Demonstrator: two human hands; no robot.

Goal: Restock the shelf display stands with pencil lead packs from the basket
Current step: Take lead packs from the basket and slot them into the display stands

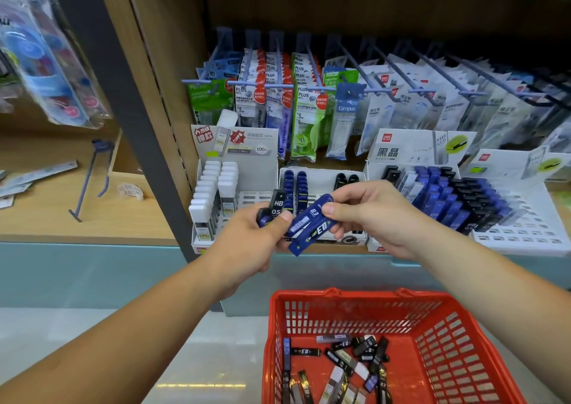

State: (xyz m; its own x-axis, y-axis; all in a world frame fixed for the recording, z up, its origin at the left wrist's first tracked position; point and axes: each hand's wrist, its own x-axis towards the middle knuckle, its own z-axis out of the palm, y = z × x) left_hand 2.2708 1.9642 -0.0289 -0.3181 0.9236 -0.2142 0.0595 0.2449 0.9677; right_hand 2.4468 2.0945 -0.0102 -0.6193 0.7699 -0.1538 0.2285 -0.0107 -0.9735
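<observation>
One pack drawn from a handful

Red basket (pixel 451 338) below both hands, lead packs (pixel 343 362) loose inside; display stand (pixel 321 177) just beyond them. Left hand (pixel 247 241) grips a small stock — black HB pack (pixel 276 207) on top — so the right hand (pixel 372 216) can pinch one blue pack (pixel 306 219) free, probably for slotting.

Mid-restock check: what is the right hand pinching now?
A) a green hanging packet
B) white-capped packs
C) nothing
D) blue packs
D: the right hand pinches the blue packs by their top end, while the left hand grips a black HB pack.
</observation>
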